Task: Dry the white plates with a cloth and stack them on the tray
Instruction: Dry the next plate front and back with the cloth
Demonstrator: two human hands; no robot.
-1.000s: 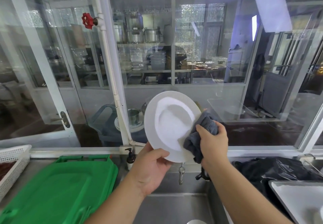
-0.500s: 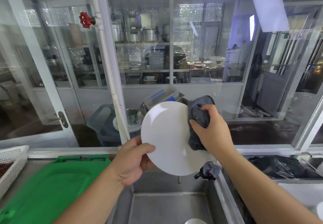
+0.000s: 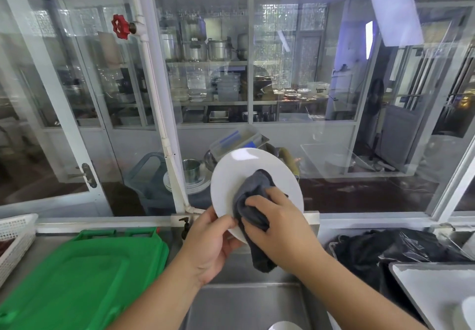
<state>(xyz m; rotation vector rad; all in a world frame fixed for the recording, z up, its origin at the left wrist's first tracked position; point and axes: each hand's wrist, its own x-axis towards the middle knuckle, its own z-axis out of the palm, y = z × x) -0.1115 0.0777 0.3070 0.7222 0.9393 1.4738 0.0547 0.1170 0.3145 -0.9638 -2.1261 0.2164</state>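
I hold a white plate (image 3: 239, 172) upright above the steel sink (image 3: 246, 304), its smooth underside facing me. My left hand (image 3: 209, 242) pinches the plate's lower left rim. My right hand (image 3: 280, 224) grips a dark grey cloth (image 3: 253, 196) and presses it against the plate's middle and lower part. One end of the cloth hangs down below the plate. A white tray (image 3: 421, 283) lies at the lower right, with the edge of a white dish (image 3: 469, 311) on it. Another white plate's rim (image 3: 284, 326) shows at the bottom of the sink.
A green plastic lid (image 3: 77, 278) covers the counter on the left, beside a white perforated basket (image 3: 14, 237). A black bag under clear film (image 3: 390, 250) lies right of the sink. A soap pump (image 3: 185, 226) and a glass partition stand behind the sink.
The plate has been turned from front to back, and the cloth has moved from its right edge to the middle of the underside. My left hand's grip shifted to the lower rim.
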